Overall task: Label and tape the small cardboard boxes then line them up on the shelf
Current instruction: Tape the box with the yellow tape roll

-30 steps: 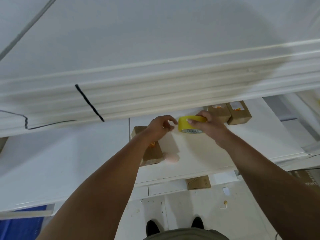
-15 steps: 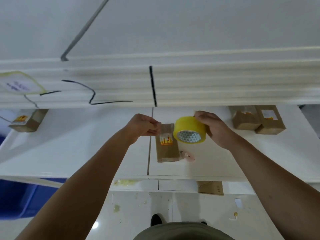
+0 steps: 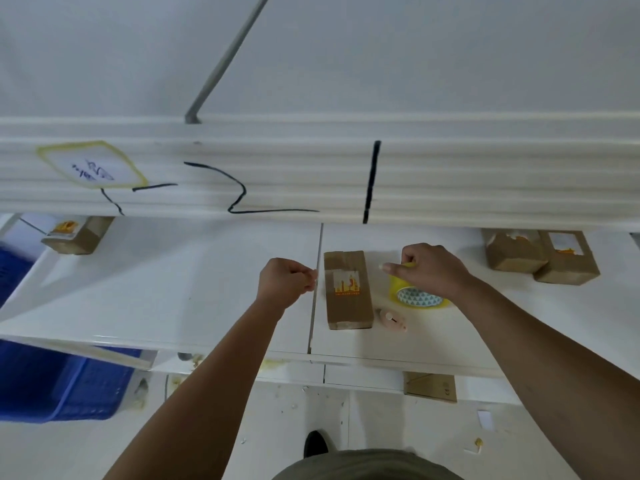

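Head view: white shelf [image 3: 173, 289] carries everything. Containers first: blue crate [image 3: 59, 382] low left under the shelf, cut off by the shelf edge and the frame, contents not visible. All boxes are closed, so nothing inside shows. Centre cardboard box [image 3: 348, 306] lies flat on the shelf just right of the board seam, between the two hands, long axis running away from the person, near end close to the front edge. A label [image 3: 346, 282] with orange print sits on its top face, print too blurred to read. Left hand [image 3: 284, 284] hangs just left of the box, fingers [image 3: 304, 275] curled in, thumb and fingertip pressed together. Can't tell if anything thin is pinched there. Right hand [image 3: 433, 271] grips the yellow tape roll [image 3: 415, 296] from above, forefinger stretched out toward the box. The roll stands just right of the box, its patterned core facing the camera, top half hidden by the hand. A small pink object [image 3: 393, 318] sits at the box's near right corner, too small to identify. Two more boxes [image 3: 540, 261] touch side by side far right, tops partly hidden under the upper shelf edge [image 3: 485, 174]. One box [image 3: 78, 235] sits far left, also partly tucked under that edge. A taped paper note [image 3: 90, 166] on the upper edge has illegible writing. A cardboard piece [image 3: 429, 388] lies below the shelf, half hidden.
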